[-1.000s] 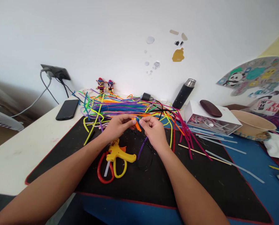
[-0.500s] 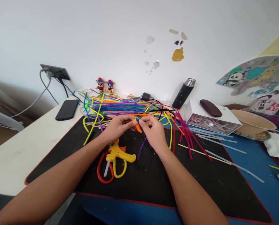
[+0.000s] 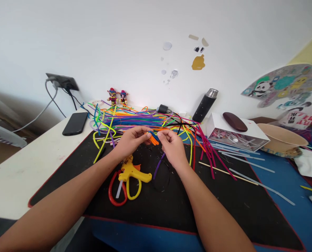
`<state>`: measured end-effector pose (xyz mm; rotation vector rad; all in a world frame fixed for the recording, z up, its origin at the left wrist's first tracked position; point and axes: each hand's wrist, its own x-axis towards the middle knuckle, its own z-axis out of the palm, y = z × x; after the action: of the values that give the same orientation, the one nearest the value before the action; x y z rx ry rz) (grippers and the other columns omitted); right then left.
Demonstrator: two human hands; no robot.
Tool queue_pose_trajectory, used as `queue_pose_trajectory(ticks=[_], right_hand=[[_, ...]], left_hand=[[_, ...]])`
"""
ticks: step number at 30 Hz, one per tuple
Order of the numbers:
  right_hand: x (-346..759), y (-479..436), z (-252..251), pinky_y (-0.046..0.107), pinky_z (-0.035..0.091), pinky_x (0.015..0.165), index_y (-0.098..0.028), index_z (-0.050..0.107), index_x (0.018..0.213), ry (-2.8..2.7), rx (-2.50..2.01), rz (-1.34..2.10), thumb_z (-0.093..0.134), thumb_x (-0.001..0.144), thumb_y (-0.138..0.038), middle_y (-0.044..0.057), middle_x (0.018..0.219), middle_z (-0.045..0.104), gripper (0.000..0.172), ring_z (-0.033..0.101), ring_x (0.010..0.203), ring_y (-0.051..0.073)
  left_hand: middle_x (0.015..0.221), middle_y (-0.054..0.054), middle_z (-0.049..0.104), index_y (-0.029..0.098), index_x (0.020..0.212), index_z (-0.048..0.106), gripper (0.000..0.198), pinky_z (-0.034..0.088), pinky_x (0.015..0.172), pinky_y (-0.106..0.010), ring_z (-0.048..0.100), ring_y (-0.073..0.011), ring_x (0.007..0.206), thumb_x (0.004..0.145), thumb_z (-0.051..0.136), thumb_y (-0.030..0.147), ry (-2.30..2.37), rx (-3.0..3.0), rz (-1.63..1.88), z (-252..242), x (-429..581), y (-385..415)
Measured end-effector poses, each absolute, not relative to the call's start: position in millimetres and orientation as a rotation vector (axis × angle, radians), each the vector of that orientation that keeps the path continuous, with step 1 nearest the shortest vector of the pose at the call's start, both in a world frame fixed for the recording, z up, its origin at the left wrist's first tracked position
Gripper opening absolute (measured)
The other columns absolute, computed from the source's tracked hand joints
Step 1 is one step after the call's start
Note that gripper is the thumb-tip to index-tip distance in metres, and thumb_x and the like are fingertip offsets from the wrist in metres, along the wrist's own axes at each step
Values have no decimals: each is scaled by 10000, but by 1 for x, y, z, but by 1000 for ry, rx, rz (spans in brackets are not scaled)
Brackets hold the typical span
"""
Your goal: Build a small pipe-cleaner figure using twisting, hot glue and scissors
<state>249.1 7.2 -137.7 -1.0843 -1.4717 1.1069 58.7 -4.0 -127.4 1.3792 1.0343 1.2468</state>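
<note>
Over the middle of the mat, my left hand (image 3: 129,141) pinches a small piece of orange and blue pipe cleaners (image 3: 154,140) between thumb and fingers. From the other side, my right hand (image 3: 174,148) has its thumb and fingertips closed on the blue part. My fingers hide some of the piece. A yellow glue gun (image 3: 136,173) with a clear glue stick lies below my left hand. Partly under it are scissors (image 3: 110,190) with one red and one yellow loop. A purple pipe cleaner (image 3: 158,167) lies below my right hand.
Behind my hands lies a heap of coloured pipe cleaners (image 3: 137,120), with two small figures (image 3: 112,97) behind. A phone (image 3: 75,123) is at left. A black flask (image 3: 205,106), white box (image 3: 213,122), glue sticks (image 3: 262,187) and wooden stick (image 3: 228,173) are at right.
More blue shows between my fingertips now, and the orange strands are turned and spread a little. My right hand has shifted slightly to the right. The things on the mat stay put.
</note>
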Motion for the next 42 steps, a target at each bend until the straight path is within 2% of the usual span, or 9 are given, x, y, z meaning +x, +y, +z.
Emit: queue_pose_trajectory(ticks=[5, 8, 10, 16, 24, 28, 32, 37, 42], right_hand=[[249, 3, -137, 245, 398, 483, -214, 724, 1196, -1616, -1103, 1041, 643, 943, -660, -49, 655, 546, 519, 514, 491, 119], [246, 0, -139, 245, 457, 495, -260, 669, 1405, -1714, -1096, 1087, 607, 978, -643, -17, 763, 657, 577, 619, 513, 125], [245, -2, -141, 236, 464, 481, -285, 646, 1457, -1725, -1080, 1118, 587, 1000, -612, -4, 807, 696, 565, 657, 526, 127], [243, 0, -139, 196, 429, 406, -240, 724, 1357, -1617, -1039, 1216, 626, 977, -533, 1, 782, 700, 489, 669, 510, 117], [242, 1, -135, 182, 400, 374, -196, 771, 1165, -1525, -996, 1342, 646, 940, -594, -1, 715, 685, 474, 688, 483, 132], [243, -2, -136, 216, 460, 439, -217, 748, 1254, -1630, -1060, 1204, 581, 996, -576, 11, 763, 717, 472, 692, 510, 137], [246, -2, -137, 293, 562, 648, -228, 676, 1416, -1783, -1163, 940, 573, 1019, -569, 36, 836, 767, 533, 747, 623, 177], [248, -2, -134, 285, 535, 621, -231, 569, 1536, -1764, -1179, 898, 620, 976, -606, 38, 965, 769, 676, 744, 642, 176], [246, -5, -134, 332, 528, 717, -269, 637, 1493, -1976, -1225, 604, 691, 957, -501, 53, 956, 786, 586, 692, 687, 203]], left_hand=[[815, -37, 779, 171, 1026, 759, 475, 614, 717, -316, 731, -179, 690, 746, 895, 531, 1020, 1290, 1309, -126, 57, -2], [844, -39, 785, 173, 1011, 777, 467, 612, 718, -303, 722, -167, 699, 728, 912, 520, 1004, 1249, 1319, -126, 58, -1], [868, -45, 791, 171, 1010, 783, 468, 613, 716, -300, 716, -161, 697, 718, 921, 510, 994, 1220, 1318, -127, 59, -1], [819, -32, 777, 167, 953, 775, 434, 608, 681, -289, 703, -150, 645, 680, 952, 456, 931, 1102, 1328, -125, 63, -4], [790, -24, 763, 159, 864, 765, 395, 607, 672, -267, 715, -141, 636, 637, 980, 401, 883, 1010, 1337, -124, 68, -7], [779, -22, 762, 163, 864, 761, 393, 599, 665, -270, 707, -142, 631, 647, 970, 416, 932, 1042, 1333, -123, 67, -6], [768, -20, 760, 170, 877, 762, 405, 597, 671, -275, 709, -149, 641, 653, 962, 441, 979, 1072, 1334, -125, 64, -4], [793, -16, 760, 172, 882, 750, 419, 595, 691, -276, 704, -143, 650, 650, 960, 450, 990, 1053, 1341, -127, 60, -3], [797, -19, 760, 171, 881, 747, 405, 583, 698, -284, 692, -151, 677, 652, 955, 432, 993, 1091, 1338, -127, 61, -4]])
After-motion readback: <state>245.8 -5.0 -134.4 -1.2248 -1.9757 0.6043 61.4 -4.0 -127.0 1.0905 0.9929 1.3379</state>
